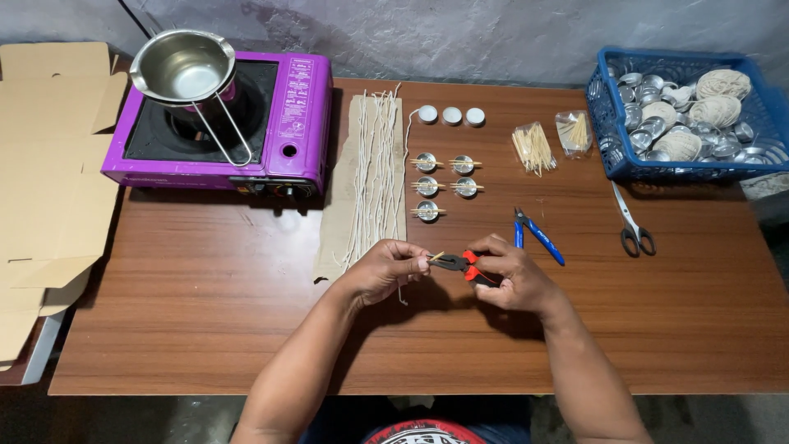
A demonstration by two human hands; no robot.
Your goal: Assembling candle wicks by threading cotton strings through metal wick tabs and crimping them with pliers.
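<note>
Right hand point(509, 275) squeezes red-handled pliers point(460, 265); left hand point(386, 267) pinches a wick point(401, 289) w/ small tab at the pliers' tip. Beyond the grip: five tin cups point(445, 186) already wicked, approx; many waxed wicks point(374, 168) left.

wooden table point(205, 329) | purple stove point(288, 123) | scissors point(631, 222) | blue basket point(625, 168)

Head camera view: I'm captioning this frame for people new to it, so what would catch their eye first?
Probably the purple portable stove at the table's far left, with a steel pouring pot on it. At the near middle, the right hand holds red-handled pliers against a small piece in the left hand. A blue basket of metal cups sits far right.
</note>
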